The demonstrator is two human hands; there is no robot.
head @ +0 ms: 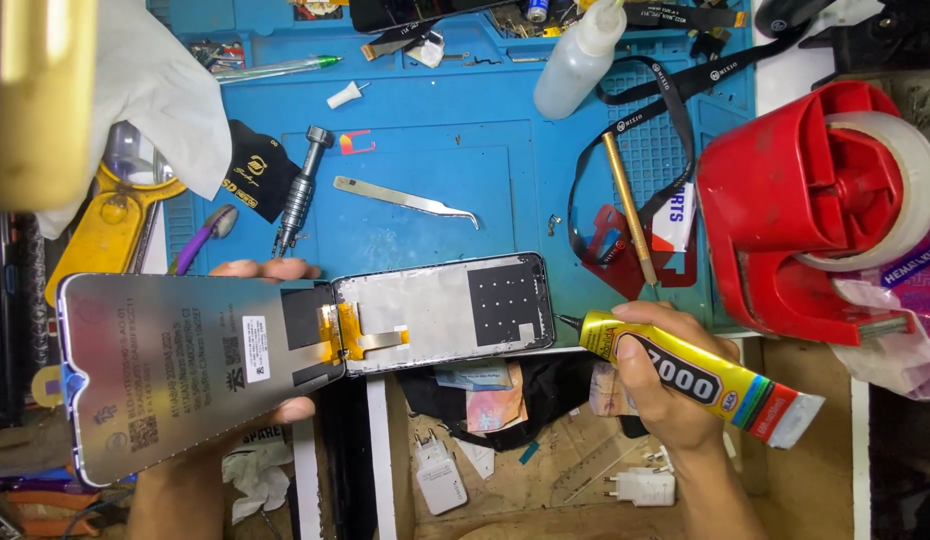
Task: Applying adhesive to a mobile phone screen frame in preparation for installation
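My left hand (275,400) holds a phone screen panel (175,370) face down, its silver back up, with fingertips over its top edge and thumb at its lower right corner. An orange flex cable (360,338) joins the panel to a phone frame (440,312) lying on the blue work mat (415,170). My right hand (660,385) grips a yellow glue tube (700,375), whose black needle tip (567,321) points at the frame's right end, almost touching it.
On the mat lie curved tweezers (405,200), a grey screwdriver (300,190), a squeeze bottle (577,60), a black lanyard (635,130) and a brass-coloured rod (628,210). A red tape dispenser (815,210) stands right. White chargers (440,480) lie below the bench edge.
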